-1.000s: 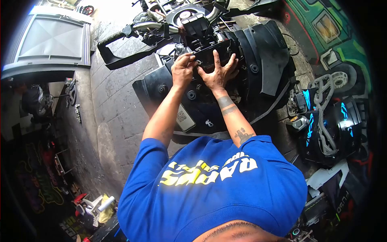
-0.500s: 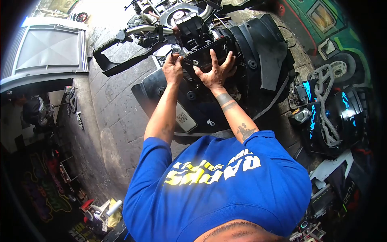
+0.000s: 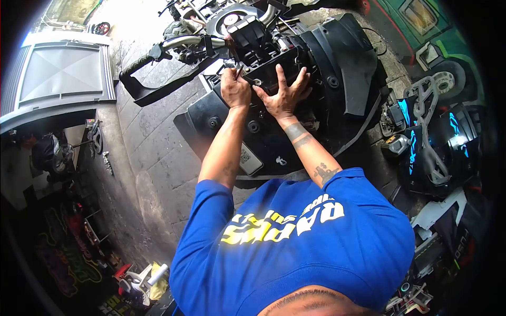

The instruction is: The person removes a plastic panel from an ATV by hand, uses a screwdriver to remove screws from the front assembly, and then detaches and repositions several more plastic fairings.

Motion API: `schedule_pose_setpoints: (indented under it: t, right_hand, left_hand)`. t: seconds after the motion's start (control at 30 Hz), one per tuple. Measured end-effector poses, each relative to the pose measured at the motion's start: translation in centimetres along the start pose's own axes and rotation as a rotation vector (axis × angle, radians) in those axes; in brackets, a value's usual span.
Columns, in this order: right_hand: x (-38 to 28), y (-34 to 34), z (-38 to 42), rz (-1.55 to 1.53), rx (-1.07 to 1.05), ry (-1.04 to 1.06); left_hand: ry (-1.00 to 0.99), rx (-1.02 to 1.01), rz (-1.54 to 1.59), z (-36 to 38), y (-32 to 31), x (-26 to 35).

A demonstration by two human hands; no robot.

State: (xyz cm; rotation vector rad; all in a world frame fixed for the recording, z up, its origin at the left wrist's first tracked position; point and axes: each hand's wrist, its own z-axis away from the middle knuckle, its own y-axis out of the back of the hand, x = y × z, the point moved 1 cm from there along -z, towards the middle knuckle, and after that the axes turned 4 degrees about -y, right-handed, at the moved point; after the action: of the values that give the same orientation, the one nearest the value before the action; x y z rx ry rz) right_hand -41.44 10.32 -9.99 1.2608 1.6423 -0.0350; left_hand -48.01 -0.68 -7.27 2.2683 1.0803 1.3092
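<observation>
A partly dismantled motorcycle front with black panels lies ahead of me. My left hand is curled at the left end of a black part below the gauge area; a small thin item shows at its fingertips, too small to name. On the right end of that same black part rests my right hand, fingers spread, thumb near a small round metal fitting. A white plate with a printed code shows beside my left forearm.
Handlebar with a black hand guard extends left. To the right stand black-and-blue panels and a yellow-and-grey tape measure or similar item. A metal gate is at the left. Assorted parts lie lower left.
My left hand has shifted right and slightly down, its fingers now more curled. My right hand stays spread in nearly the same place. The view has moved a little.
</observation>
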Motion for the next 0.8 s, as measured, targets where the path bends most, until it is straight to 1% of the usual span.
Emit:
schedule_pose_setpoints:
  t: [0.03,0.1,0.17,0.23,0.37,0.5,0.57,0.63,0.7,0.8]
  right_hand:
    - [-0.2,0.1,0.1,-0.001,-0.010,0.003]
    - [-0.6,0.0,-0.1,0.060,-0.015,-0.058]
    - [-0.3,-0.2,-0.2,0.052,-0.039,-0.025]
    - [-0.6,-0.1,-0.1,0.054,-0.065,-0.103]
    - [0.5,-0.5,0.3,0.098,-0.076,-0.028]
    - [0.3,-0.6,0.3,0.064,-0.072,-0.044]
    - [0.3,-0.9,0.0,0.042,-0.044,-0.032]
    - [0.0,-0.3,0.4,0.028,-0.028,-0.030]
    - [-0.3,-0.1,0.0,0.018,-0.054,-0.067]
    - [-0.2,0.1,0.0,0.014,-0.042,-0.047]
  left_hand:
    - [0.028,-0.026,-0.022,-0.1,0.0,0.1]
    - [-0.004,-0.022,-0.078,-0.3,0.0,0.4]
    - [0.024,-0.083,-0.053,-0.4,0.5,0.7]
    - [-0.031,-0.063,-0.066,-0.5,0.4,0.4]
    - [-0.027,-0.062,-0.058,-0.6,0.2,0.2]
    - [-0.089,-0.036,-0.045,-0.7,0.6,0.5]
    - [-0.017,-0.062,-0.016,-0.7,1.0,0.7]
    - [-0.084,-0.020,0.012,-0.9,1.1,0.5]
    - [-0.004,-0.079,0.095,-1.0,1.6,0.0]
    - [0.123,-0.132,0.246,-0.6,2.3,-0.4]
